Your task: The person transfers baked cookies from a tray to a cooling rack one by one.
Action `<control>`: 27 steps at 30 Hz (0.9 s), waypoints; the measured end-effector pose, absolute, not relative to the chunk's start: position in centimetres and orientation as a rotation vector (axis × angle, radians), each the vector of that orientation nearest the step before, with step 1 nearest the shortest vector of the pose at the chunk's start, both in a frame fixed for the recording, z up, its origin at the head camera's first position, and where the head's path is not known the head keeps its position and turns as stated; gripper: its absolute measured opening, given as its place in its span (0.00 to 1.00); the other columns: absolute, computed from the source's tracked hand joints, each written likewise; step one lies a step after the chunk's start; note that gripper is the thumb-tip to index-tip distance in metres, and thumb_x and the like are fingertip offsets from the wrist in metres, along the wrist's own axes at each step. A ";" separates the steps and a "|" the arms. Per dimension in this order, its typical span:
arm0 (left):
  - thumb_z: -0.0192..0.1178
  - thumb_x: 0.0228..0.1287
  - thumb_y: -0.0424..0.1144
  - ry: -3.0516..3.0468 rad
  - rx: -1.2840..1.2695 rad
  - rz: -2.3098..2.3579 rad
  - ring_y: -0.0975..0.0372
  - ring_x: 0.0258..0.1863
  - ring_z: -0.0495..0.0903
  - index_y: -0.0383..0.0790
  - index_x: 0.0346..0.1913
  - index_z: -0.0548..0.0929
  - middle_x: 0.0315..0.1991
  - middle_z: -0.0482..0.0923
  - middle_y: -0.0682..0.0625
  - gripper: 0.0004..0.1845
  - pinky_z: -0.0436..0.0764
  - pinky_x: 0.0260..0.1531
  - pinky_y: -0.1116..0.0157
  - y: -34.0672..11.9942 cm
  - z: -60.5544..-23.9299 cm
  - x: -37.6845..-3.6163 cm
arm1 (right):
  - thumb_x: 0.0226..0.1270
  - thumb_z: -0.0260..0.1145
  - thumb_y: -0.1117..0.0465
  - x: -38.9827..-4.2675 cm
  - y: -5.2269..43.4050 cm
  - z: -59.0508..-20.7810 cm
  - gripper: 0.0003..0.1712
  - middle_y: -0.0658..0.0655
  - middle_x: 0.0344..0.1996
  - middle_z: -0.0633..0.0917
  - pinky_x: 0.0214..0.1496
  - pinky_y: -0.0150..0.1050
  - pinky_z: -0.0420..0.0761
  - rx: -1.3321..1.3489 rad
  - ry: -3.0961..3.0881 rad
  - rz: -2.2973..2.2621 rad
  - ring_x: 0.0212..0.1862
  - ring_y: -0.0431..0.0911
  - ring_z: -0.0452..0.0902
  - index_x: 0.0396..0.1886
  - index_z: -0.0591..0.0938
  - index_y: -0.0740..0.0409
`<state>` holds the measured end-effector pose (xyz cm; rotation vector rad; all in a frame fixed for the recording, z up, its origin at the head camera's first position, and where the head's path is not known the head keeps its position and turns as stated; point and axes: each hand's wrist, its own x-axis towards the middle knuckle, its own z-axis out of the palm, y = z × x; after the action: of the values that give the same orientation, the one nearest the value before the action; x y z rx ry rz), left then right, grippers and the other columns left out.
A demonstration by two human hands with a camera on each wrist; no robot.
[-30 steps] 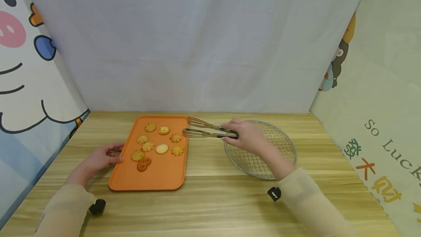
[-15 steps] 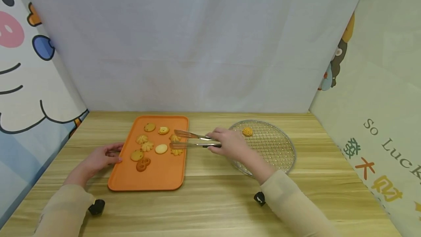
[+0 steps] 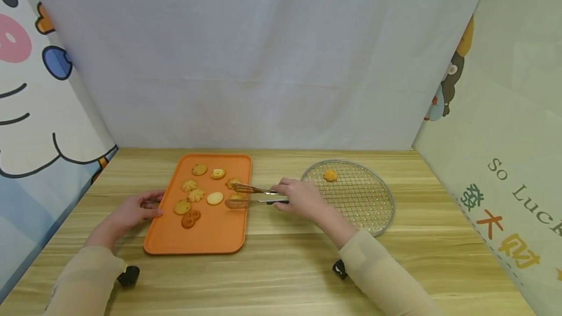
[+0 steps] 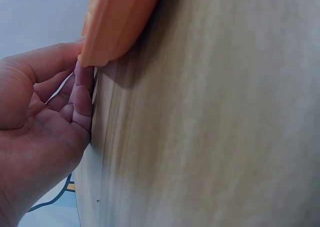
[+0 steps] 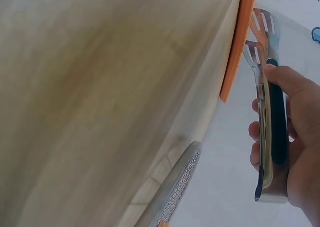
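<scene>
"One pair of tongs [image 3: 254, 189], tips over the right side of the orange tray [image 3: 206, 239]: who is holding it?"

"The right hand [image 3: 300, 200] is gripping the handles, and the tips are standing apart. The left hand [image 3: 131, 212] is touching the tray's left edge; whether it is pinching, I can't tell."

"What could be going wrong?"

"Both tips are overlapping flower-shaped cookies [image 3: 234, 181], so a crooked bite could be catching two, or a hard squeeze crumbling one. A loose left hand might be letting the tray slide."

"And the direction?"

"The tips are pointing left, handles right, toward the wire rack [image 3: 360, 204]; the long axis is running crosswise to the tray's length."
</scene>
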<state>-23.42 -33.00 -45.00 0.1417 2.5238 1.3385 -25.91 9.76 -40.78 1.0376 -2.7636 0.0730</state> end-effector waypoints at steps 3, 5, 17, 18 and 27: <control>0.60 0.64 0.37 2.520 0.149 1.346 0.58 0.46 0.74 0.25 0.69 0.58 0.62 0.63 0.28 0.36 0.77 0.38 0.67 -33.1 -45.1 -23.5 | 0.59 0.66 0.44 -25.9 9.6 -40.8 0.23 0.46 0.42 0.83 0.20 0.31 0.67 1.037 -2.773 0.074 0.32 0.38 0.77 0.54 0.81 0.44; 0.60 0.64 0.37 2.516 0.149 1.351 0.58 0.46 0.74 0.25 0.69 0.58 0.62 0.63 0.28 0.36 0.77 0.38 0.67 -33.1 -45.2 -23.5 | 0.59 0.67 0.44 -25.9 9.5 -40.7 0.23 0.46 0.42 0.83 0.19 0.31 0.67 1.038 -2.776 0.072 0.31 0.39 0.76 0.54 0.81 0.44; 0.61 0.63 0.39 2.516 0.136 1.344 0.58 0.46 0.74 0.26 0.69 0.58 0.63 0.63 0.29 0.37 0.77 0.39 0.67 -33.1 -45.3 -23.5 | 0.60 0.67 0.46 -26.0 9.3 -40.8 0.22 0.45 0.40 0.82 0.19 0.31 0.66 1.029 -2.808 0.097 0.28 0.37 0.73 0.54 0.82 0.43; 0.61 0.63 0.39 2.517 0.135 1.340 0.58 0.47 0.74 0.26 0.69 0.58 0.63 0.63 0.29 0.37 0.77 0.39 0.67 -33.2 -45.3 -23.6 | 0.60 0.67 0.46 -26.0 9.3 -40.8 0.22 0.45 0.40 0.82 0.19 0.31 0.66 1.030 -2.807 0.099 0.28 0.37 0.73 0.53 0.82 0.44; 0.62 0.63 0.40 2.521 0.128 1.336 0.61 0.45 0.74 0.28 0.69 0.59 0.63 0.63 0.30 0.37 0.76 0.38 0.67 -33.4 -45.5 -23.7 | 0.59 0.68 0.47 -25.7 9.4 -40.6 0.20 0.44 0.40 0.83 0.20 0.31 0.67 1.068 -2.753 0.131 0.29 0.37 0.74 0.51 0.83 0.44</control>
<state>-23.72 -33.37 -45.45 0.1278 2.5207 1.3362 -25.71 9.45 -40.55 1.0682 -2.7525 0.1305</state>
